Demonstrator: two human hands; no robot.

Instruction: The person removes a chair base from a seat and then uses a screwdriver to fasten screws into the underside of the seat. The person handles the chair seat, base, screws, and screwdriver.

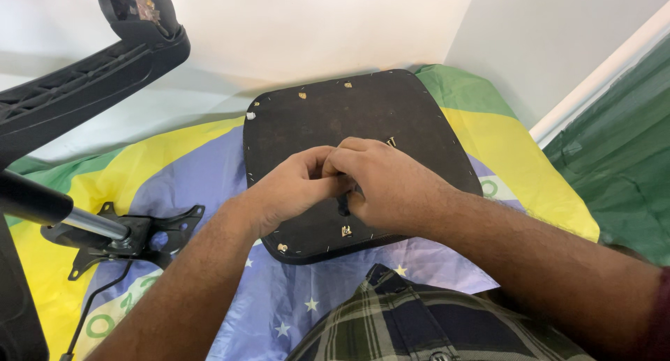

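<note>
Item: black chair seat pan (349, 117), underside up, laid flat on a green, yellow and blue star-printed cloth (209, 179) spread over the floor. Small brass-coloured fittings are seen set into its surface near the corners, one (346, 230) close to the near edge.

Left hand (293, 190): placed over the middle of the seat pan, fingers curled inward and pressed against the right hand. What is pinched between the fingertips cannot be told.

Right hand (391, 183): laid on the seat pan just beside the left, fingers bent and closed over the same spot; any held object is hidden by the knuckles.

Chair mechanism plate (139, 232): black metal, with a chrome gas cylinder (87, 223) fitted into it, lying on the cloth to the left, well apart from the seat pan.

Black plastic armrest (91, 71): seen at upper left, raised above the cloth.

Plaid garment (419, 326): seen at the lower edge, on the person's lap.

White wall (314, 26): behind the seat pan.
</note>
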